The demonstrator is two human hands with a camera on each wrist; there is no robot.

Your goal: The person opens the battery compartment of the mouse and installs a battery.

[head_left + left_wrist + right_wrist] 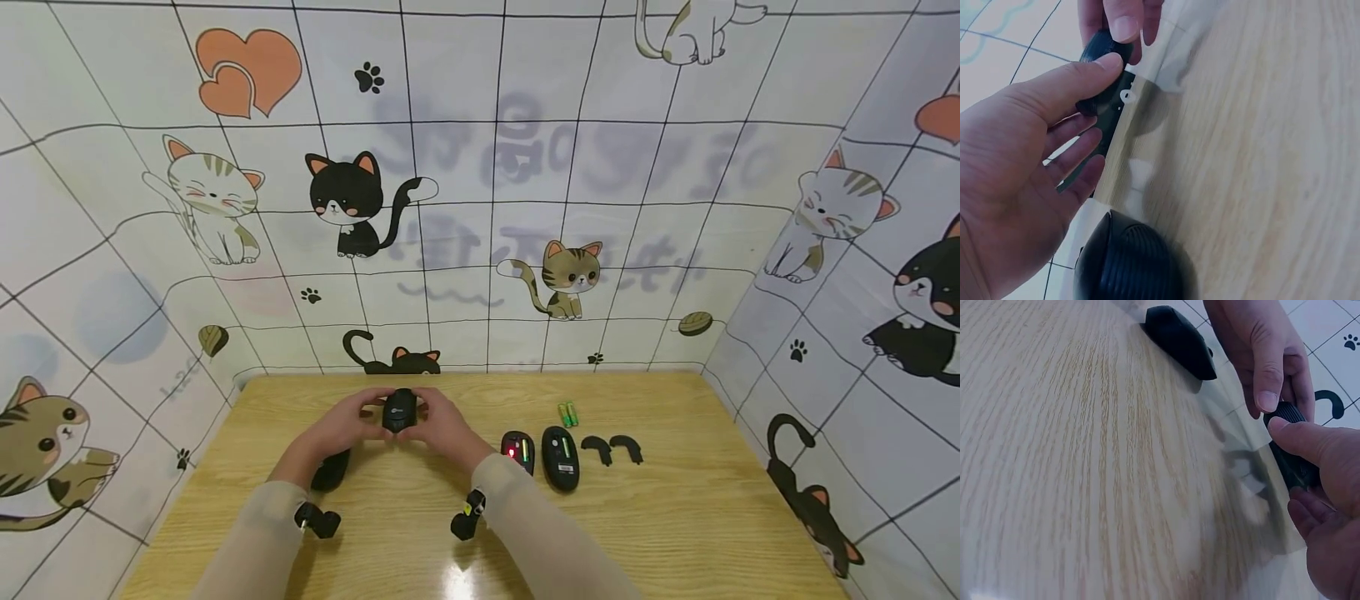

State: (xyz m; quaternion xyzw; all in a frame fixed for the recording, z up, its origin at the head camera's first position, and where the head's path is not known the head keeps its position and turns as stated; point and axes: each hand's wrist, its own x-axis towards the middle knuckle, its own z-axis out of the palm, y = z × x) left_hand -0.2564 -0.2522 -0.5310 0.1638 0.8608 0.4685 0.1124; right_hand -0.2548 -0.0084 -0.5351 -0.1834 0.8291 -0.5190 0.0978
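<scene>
Black rounded plastic mouse, pinched between thumbs and fingers of left hand and right hand just left of the head view's lower centre, best steadied with light, even pressure from both sides

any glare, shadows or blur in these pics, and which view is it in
Head view: bright glare on the table near the bottom edge; left wrist view: bluish cast, soft-looking wood grain, shadows on the table beside the held mouse; right wrist view: similar bluish cast, shadows on the table by the hands, small bright patch at the bottom left corner.
</scene>
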